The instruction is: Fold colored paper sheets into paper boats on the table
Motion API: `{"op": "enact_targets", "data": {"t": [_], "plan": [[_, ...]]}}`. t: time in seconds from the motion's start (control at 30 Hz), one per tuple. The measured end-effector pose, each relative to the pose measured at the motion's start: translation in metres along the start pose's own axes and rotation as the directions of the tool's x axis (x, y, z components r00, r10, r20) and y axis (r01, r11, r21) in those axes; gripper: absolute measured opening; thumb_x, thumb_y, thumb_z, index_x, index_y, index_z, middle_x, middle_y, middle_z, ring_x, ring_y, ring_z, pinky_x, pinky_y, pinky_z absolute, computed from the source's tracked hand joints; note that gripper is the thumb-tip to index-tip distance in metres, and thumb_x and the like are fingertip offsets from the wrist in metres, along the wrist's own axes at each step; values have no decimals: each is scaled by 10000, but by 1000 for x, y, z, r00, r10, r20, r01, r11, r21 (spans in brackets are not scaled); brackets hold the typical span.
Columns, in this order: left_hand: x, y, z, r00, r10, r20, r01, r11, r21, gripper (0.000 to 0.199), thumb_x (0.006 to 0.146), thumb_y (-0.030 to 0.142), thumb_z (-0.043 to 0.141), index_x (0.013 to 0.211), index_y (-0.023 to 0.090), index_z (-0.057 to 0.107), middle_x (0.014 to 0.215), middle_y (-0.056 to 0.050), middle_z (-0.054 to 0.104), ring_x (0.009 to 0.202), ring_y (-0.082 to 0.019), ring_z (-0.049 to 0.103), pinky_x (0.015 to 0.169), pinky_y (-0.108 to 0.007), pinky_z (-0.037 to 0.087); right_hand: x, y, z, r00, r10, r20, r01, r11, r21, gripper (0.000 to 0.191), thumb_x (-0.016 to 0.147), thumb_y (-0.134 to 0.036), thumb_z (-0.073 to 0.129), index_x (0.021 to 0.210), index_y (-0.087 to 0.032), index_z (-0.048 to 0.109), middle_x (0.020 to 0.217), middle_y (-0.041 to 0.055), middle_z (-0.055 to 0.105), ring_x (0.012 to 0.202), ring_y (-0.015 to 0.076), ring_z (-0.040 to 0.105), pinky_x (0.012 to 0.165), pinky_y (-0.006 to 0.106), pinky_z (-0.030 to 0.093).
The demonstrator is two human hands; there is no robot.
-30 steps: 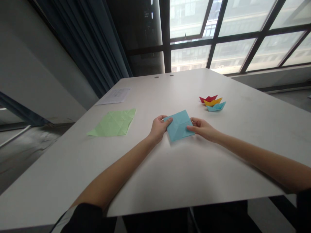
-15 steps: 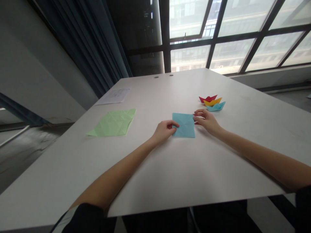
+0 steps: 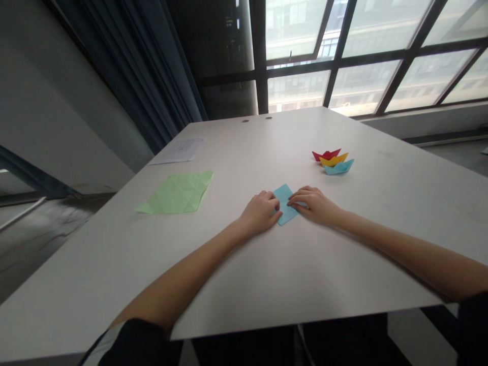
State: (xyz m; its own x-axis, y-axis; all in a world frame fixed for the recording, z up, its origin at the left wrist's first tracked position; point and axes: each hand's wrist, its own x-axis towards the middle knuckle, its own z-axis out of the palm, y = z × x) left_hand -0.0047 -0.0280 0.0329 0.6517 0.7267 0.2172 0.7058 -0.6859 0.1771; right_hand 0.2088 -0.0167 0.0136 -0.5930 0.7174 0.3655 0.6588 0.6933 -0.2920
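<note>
On blue paper [image 3: 284,195], left hand's [image 3: 263,212] grip loosely curled, fingertips touching.

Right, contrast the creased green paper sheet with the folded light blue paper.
The green sheet lies untouched; the blue paper is under the left hand and right hand. The green sheet is opened out and looks larger; the blue paper is folded smaller. Both lie on the white table.

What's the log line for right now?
left hand: on blue paper | right hand: on blue paper | paper boats: three, beyond right hand | green sheet: flat, left
</note>
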Motion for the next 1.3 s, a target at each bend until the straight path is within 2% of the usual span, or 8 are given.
{"op": "enact_targets", "data": {"t": [0.1, 0.2, 0.33, 0.57, 0.73, 0.83, 1.03, 1.3], "plan": [[-1, -1, 5, 996, 53, 72, -54, 999, 8, 343, 853, 325, 408, 1134, 173, 533, 1228, -102, 518, 1129, -215, 466, 954, -368, 367, 1, 3, 3, 1000, 3, 9, -3, 1000, -4, 226, 832, -212, 465, 947, -234, 659, 983, 35, 680, 955, 213, 575, 854, 378, 423], [-2, -2, 12, 985, 16, 174, -20, 1000, 20, 493, 892, 364, 297, 1342, 164, 315, 1413, -105, 336, 1291, -228, 305, 1029, -444, 270, 2, 4, 6, 1000, 23, 17, -23, 1000, -3, 258, 845, -254, 449, 1022, -212, 632, 1059, 51, 660, 993, 215, 576, 880, 386, 426], [-2, -2, 14, 962, -82, 260, 71, 996, 53, 650, 873, 512, 231, 1401, 138, 168, 1476, -112, 167, 1354, -238, 153, 1058, -519, 152, 1, 5, 7, 998, 47, 44, -45, 998, -36, 354, 839, -342, 466, 1145, -199, 574, 1174, 69, 605, 1103, 247, 517, 939, 426, 393], [-1, -2, 17, 941, -246, 233, 230, 969, 95, 883, 772, 712, 172, 1411, 105, 117, 1480, -133, 99, 1362, -273, 104, 1055, -557, 102, -1, 4, 10, 988, 111, 106, -96, 986, -137, 539, 838, -501, 415, 1281, -199, 471, 1338, 107, 458, 1220, 308, 403, 994, 486, 315], [-1, -8, 23, 936, -284, 208, 271, 958, 91, 766, 832, 631, 126, 1410, 128, 140, 1484, -112, 105, 1364, -257, 99, 1057, -543, 123, -1, 14, 13, 978, 178, 108, -154, 968, -199, 541, 836, -548, 386, 1307, -284, 433, 1366, 97, 423, 1243, 335, 366, 980, 530, 296], [0, -14, 22, 928, -325, 183, 311, 945, 99, 654, 878, 527, 143, 1400, 135, 186, 1481, -107, 133, 1363, -245, 115, 1054, -541, 144, -1, 25, 11, 983, 152, 106, -129, 973, -193, 503, 850, -533, 369, 1287, -300, 458, 1346, 91, 444, 1236, 315, 377, 981, 509, 307], [3, -25, 18, 933, -336, 129, 327, 941, 80, 585, 868, 485, 277, 1359, 169, 300, 1455, -103, 248, 1342, -261, 190, 1036, -554, 193, 0, 38, 7, 989, 131, 71, -120, 982, -144, 462, 855, -480, 390, 1242, -255, 505, 1268, 81, 519, 1151, 272, 462, 947, 458, 372], [2, -31, 21, 938, -348, 1, 348, 937, -19, 427, 836, 369, 404, 1222, 207, 487, 1348, -84, 438, 1262, -233, 356, 1028, -481, 278, -1, 42, 11, 989, 148, -27, -150, 985, -81, 396, 823, -450, 465, 1134, -229, 570, 1188, 72, 572, 1105, 259, 492, 935, 442, 392]]}}
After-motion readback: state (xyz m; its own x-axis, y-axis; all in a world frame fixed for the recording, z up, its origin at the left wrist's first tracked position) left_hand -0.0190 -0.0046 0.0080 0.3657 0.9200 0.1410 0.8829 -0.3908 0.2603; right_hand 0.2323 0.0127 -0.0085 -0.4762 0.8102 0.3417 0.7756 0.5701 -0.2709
